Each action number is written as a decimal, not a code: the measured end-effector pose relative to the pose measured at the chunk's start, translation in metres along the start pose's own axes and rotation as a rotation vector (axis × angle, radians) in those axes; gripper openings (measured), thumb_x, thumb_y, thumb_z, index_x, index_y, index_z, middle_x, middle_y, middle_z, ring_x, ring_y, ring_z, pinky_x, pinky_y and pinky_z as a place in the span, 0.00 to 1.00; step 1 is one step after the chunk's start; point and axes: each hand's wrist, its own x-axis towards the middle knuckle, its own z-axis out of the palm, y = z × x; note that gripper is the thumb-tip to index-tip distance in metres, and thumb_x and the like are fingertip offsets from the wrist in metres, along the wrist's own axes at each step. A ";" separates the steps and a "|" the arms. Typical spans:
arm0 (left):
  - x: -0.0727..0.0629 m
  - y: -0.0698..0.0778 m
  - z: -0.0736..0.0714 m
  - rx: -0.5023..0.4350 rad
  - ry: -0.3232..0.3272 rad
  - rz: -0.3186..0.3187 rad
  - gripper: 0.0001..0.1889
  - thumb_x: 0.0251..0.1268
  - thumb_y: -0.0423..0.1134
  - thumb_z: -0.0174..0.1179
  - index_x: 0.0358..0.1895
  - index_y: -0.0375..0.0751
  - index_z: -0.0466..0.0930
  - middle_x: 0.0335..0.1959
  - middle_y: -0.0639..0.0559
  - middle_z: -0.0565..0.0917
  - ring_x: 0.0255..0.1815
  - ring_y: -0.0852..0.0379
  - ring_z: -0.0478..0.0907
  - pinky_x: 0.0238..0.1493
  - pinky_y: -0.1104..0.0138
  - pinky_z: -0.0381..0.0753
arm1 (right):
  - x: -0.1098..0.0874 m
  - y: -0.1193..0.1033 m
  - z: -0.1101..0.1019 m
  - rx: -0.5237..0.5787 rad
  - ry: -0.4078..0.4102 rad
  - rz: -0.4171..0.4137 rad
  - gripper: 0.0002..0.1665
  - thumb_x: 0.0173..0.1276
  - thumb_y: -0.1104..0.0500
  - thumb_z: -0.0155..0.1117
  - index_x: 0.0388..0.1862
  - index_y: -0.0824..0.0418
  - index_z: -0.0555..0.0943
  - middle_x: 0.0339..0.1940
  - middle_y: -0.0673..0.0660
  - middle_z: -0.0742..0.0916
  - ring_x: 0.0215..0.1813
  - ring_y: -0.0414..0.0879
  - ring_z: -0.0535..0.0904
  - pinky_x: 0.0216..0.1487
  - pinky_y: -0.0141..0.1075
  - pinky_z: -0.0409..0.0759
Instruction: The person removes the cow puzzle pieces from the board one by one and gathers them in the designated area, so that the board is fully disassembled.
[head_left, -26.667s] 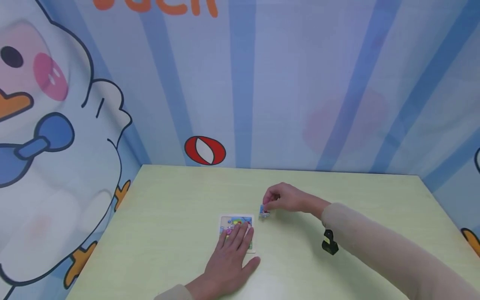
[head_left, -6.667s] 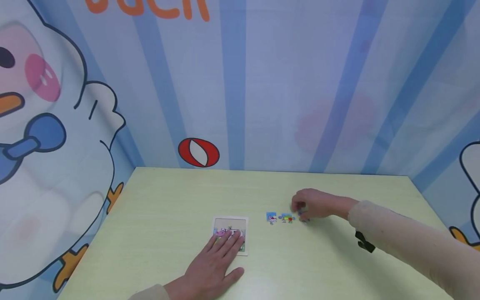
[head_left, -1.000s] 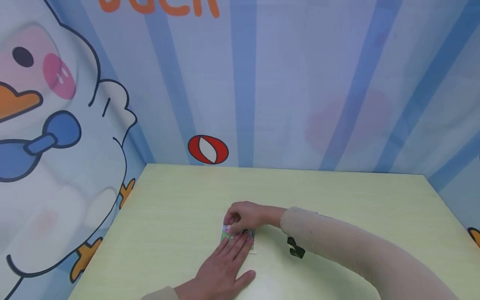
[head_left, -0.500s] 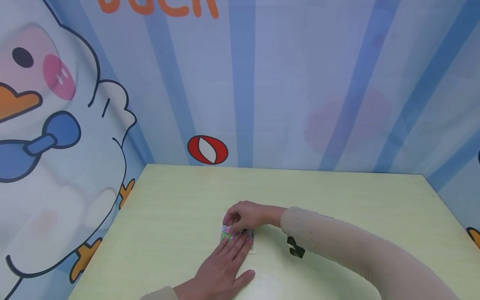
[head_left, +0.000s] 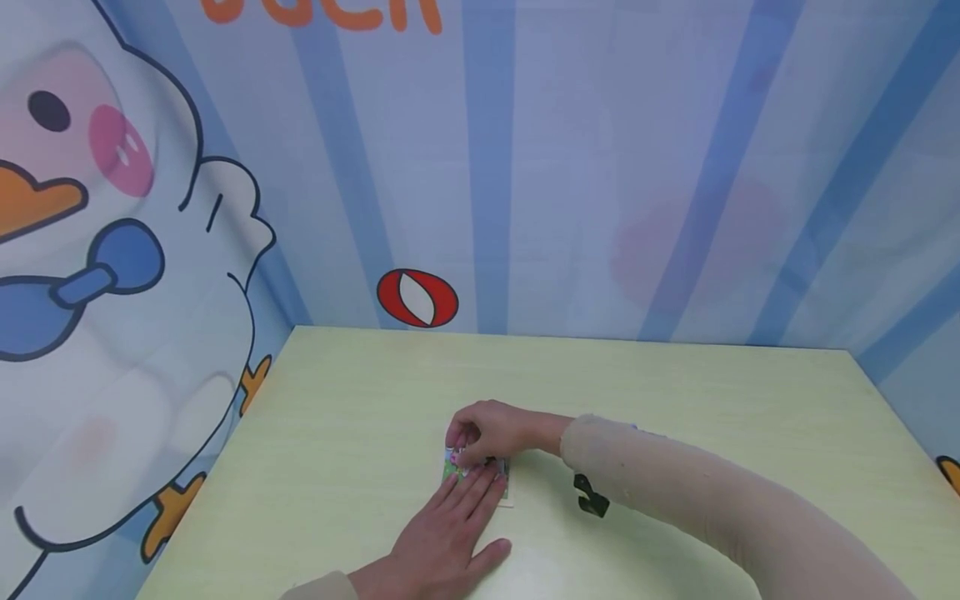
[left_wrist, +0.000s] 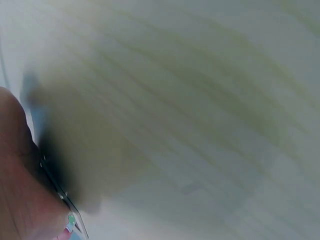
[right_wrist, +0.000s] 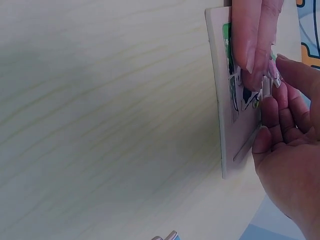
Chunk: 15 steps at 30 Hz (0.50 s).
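Puzzle board (right_wrist: 242, 134) lies under the left hand (head_left: 448, 533), fingers extended, and just beyond their tips the right hand (head_left: 497, 432) pinches a tilted piece (right_wrist: 277, 78). Best to press firmly beside that pinch, working gently (snagged edges could bend).

Blue-striped backdrop (head_left: 570, 167) hung right behind pale yellow-green table (head_left: 360, 400), kinda wrinkled. Orange lettering (head_left: 345, 17) printed up top, huge white cartoon duck (head_left: 187, 325) at left, red-and-white oval (head_left: 417, 297) just above table edge. Bit of glare (head_left: 536, 571) reflected up front.
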 end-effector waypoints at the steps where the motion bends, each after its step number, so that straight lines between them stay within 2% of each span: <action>1: 0.000 0.000 0.000 0.001 -0.001 0.001 0.38 0.89 0.62 0.35 0.86 0.37 0.56 0.87 0.41 0.59 0.87 0.46 0.57 0.81 0.48 0.63 | 0.000 0.000 0.000 0.000 0.002 -0.001 0.07 0.73 0.61 0.73 0.48 0.55 0.86 0.37 0.45 0.87 0.41 0.37 0.82 0.48 0.31 0.81; 15: 0.000 0.000 -0.002 -0.010 -0.007 0.002 0.38 0.88 0.61 0.37 0.85 0.36 0.57 0.86 0.41 0.59 0.86 0.44 0.57 0.81 0.48 0.63 | 0.005 0.000 0.003 0.003 0.029 -0.032 0.05 0.72 0.62 0.74 0.44 0.55 0.86 0.34 0.45 0.87 0.39 0.35 0.83 0.46 0.29 0.82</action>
